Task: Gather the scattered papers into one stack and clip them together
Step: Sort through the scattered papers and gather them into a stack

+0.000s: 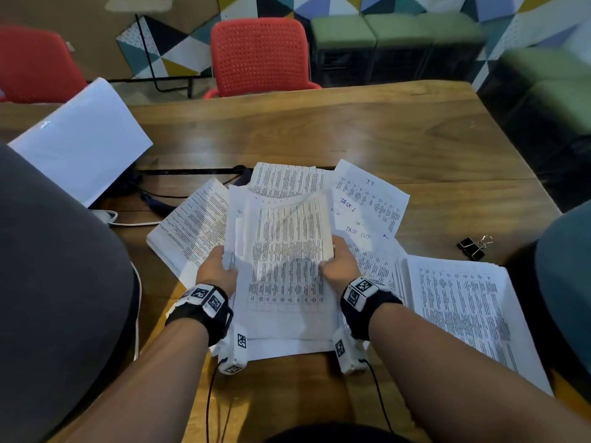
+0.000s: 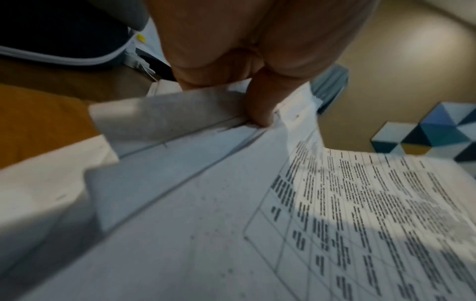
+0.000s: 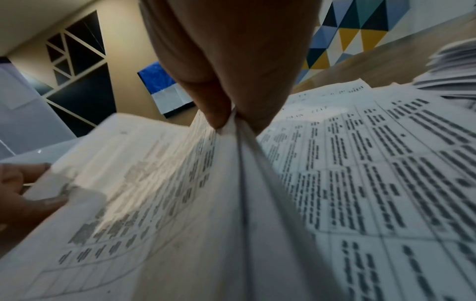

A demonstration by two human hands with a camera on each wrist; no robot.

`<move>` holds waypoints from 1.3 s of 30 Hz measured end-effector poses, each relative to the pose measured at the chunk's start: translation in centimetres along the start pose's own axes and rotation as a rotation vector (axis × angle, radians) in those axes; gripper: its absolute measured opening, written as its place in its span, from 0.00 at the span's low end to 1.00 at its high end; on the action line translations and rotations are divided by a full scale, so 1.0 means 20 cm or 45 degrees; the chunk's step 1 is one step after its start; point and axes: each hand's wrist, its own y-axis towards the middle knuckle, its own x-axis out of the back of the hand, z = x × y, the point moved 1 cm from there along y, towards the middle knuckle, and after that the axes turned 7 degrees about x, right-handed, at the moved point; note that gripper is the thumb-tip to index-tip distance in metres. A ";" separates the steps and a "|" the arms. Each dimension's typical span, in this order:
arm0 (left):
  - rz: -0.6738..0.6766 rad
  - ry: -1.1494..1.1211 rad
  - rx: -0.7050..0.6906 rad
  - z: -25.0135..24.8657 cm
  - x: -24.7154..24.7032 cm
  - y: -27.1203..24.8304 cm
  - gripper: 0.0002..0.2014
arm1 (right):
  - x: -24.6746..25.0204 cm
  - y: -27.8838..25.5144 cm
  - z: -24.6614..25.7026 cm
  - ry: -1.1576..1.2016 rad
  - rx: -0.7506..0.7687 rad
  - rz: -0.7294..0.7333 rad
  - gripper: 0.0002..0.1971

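I hold a bundle of printed papers (image 1: pixel 284 251) above the wooden table (image 1: pixel 351 132), sheets uneven and fanned at the left edge. My left hand (image 1: pixel 220 266) grips the bundle's left edge; in the left wrist view its thumb presses on the top sheets of the bundle (image 2: pixel 231 183). My right hand (image 1: pixel 339 263) pinches the bundle's right edge (image 3: pixel 231 126) between thumb and fingers. More loose sheets lie underneath and around: one at the left (image 1: pixel 188 225), a handwritten one (image 1: pixel 367 199) at the right, a thick pile (image 1: pixel 463 302) at the near right. A black binder clip (image 1: pixel 475 247) lies right of the papers.
A white sheet or folder (image 1: pixel 80 139) lies at the far left over dark cables (image 1: pixel 153 196). A grey chair back (image 1: pixel 48 282) stands close on my left, a teal one (image 1: pixel 569 282) on my right. A red chair (image 1: pixel 259 55) stands beyond the table.
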 end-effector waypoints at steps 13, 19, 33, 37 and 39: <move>-0.059 -0.702 -0.285 -0.14 0.33 -0.20 0.15 | -0.04 0.03 0.37 0.276 0.169 -0.073 0.25; 0.023 -0.466 -0.396 -0.21 0.34 -0.31 0.23 | -0.06 0.02 0.34 0.297 0.130 -0.119 0.25; -0.116 -0.993 -0.470 -0.24 0.45 -0.27 0.09 | 0.20 -0.14 0.76 0.779 0.432 0.039 0.32; -0.121 -0.939 -0.472 -0.24 0.41 -0.29 0.23 | 0.18 -0.19 0.71 0.658 0.489 0.012 0.33; -0.129 -0.922 -0.407 -0.22 0.37 -0.28 0.26 | 0.16 -0.22 0.65 0.533 0.510 -0.036 0.30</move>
